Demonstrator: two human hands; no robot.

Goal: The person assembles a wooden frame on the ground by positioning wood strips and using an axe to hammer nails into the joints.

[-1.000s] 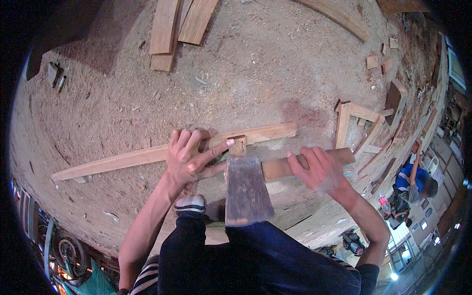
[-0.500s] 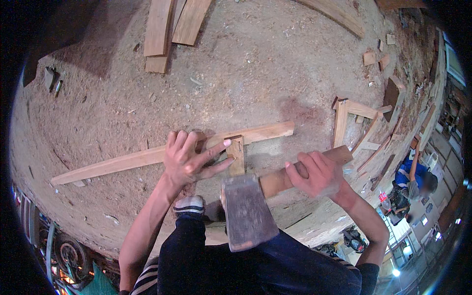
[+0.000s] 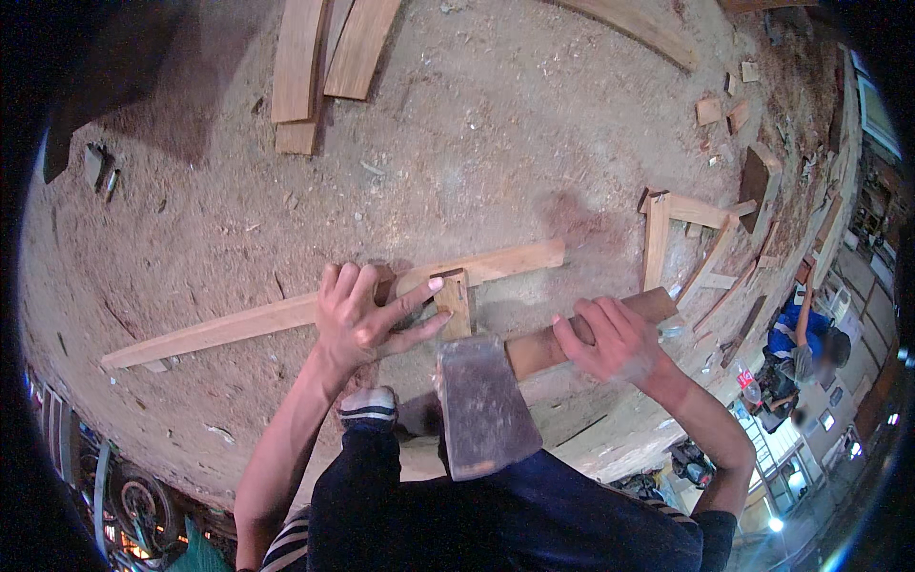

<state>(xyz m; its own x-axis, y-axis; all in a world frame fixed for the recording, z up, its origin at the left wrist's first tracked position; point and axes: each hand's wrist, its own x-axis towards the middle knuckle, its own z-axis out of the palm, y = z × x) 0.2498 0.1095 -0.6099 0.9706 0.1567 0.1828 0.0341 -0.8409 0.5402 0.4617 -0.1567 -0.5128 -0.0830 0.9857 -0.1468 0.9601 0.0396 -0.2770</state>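
From where I'm standing, a person is crouching over dusty ground [image 3: 457,181] strewn with pale wood shavings, both hands busy and well apart. The right hand [image 3: 610,338] is wrapping its fingers firmly around the handle of an axe [image 3: 488,410], with the butt of the handle poking out beyond the fist. That handle is looking thick and brown, tilting up toward the right. The head is flaring from a narrow end by the wood into a broad edge facing the person's lap; its flat, dark grey face is showing scuffs and pale specks, with a tan patch near one corner of the edge.

The left hand [image 3: 362,315] is spreading its thumb and forefinger, their tips resting on a short block [image 3: 459,319]; whether its other fingers are gripping the long strip [image 3: 210,329] beneath them, I can't tell. The block is showing a yellowish-tan face, a dark far end and small dark marks down its right side. It is lying crosswise against the strip, its near end running up to the axe head; whether they are touching, I can't make out. The strip is stretching across the ground in front of the person, light brown and smooth-looking, while a wooden frame [image 3: 658,238] is lying off to the right.
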